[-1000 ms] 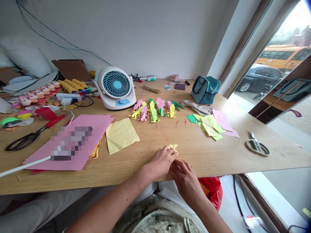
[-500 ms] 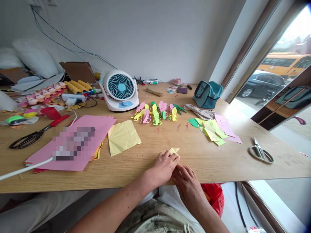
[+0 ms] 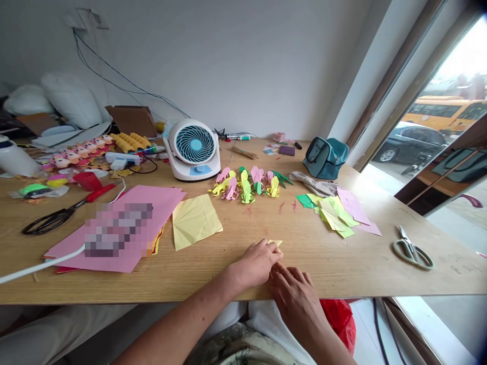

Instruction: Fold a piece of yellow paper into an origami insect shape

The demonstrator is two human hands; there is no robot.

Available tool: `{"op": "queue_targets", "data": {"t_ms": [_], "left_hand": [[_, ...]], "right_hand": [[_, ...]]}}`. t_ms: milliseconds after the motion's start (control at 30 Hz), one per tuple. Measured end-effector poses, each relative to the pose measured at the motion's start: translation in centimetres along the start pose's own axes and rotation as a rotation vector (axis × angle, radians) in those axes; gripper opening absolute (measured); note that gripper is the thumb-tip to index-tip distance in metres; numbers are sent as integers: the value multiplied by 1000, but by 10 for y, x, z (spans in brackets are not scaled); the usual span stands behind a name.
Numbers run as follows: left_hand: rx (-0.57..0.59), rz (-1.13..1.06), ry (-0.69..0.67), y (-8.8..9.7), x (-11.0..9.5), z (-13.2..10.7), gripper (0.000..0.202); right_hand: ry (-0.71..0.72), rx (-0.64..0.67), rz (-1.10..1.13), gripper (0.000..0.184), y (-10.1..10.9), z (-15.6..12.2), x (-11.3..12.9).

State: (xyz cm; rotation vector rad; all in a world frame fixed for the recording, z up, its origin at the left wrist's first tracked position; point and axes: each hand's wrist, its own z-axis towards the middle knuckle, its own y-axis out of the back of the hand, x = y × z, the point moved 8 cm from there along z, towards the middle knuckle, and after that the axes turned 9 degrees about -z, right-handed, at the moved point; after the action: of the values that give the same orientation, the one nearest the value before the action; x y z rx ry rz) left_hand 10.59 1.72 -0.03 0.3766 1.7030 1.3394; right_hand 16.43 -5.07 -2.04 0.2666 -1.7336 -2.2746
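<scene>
A small piece of folded pale yellow paper [image 3: 276, 243] lies near the table's front edge, only its pointed far end showing. My left hand [image 3: 261, 261] holds it down on the tabletop, fingers curled together over it. Right beside it, my right hand [image 3: 294, 291] has its fingers bent close together, their tips meeting the left hand at the paper's near end. Most of the paper is hidden under both hands. A creased yellow sheet [image 3: 196, 220] lies flat to the left.
Several folded paper figures [image 3: 246, 186] stand beyond my hands. Loose coloured papers [image 3: 335, 213] and scissors [image 3: 413, 251] lie to the right, a teal bag [image 3: 326, 158] behind. On the left are pink sheets [image 3: 160, 208], black-handled scissors [image 3: 49, 220] and a fan [image 3: 194, 152].
The view has tilted slightly, so the table sits lower in the picture. Both hands stay at the folded paper, with hardly any shift between them.
</scene>
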Motion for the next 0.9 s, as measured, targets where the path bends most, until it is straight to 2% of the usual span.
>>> {"op": "queue_targets", "data": {"t_ms": [133,267,367,500,667,900], "left_hand": [[-25,-34,24,-5,0,-4,49],[-50,-75,31,-15,5,-12,59],[-88,-71,8,-17,6,-16,58],[-129,-60,-1,-14,3,-17,53],[-210,-74,40,-18,7,-16,53],[-269,-55,40,-30,16,-14,53]], "right_hand": [[-53,53,28,20,3,2,-2],[-29,21,98,29,5,2,-7],[-3,7,103,32,3,4,-10],[-35,9,83,28,0,6,-13],[-12,-29,61,39,1,7,-13],[26,-63,80,28,0,9,-17]]}}
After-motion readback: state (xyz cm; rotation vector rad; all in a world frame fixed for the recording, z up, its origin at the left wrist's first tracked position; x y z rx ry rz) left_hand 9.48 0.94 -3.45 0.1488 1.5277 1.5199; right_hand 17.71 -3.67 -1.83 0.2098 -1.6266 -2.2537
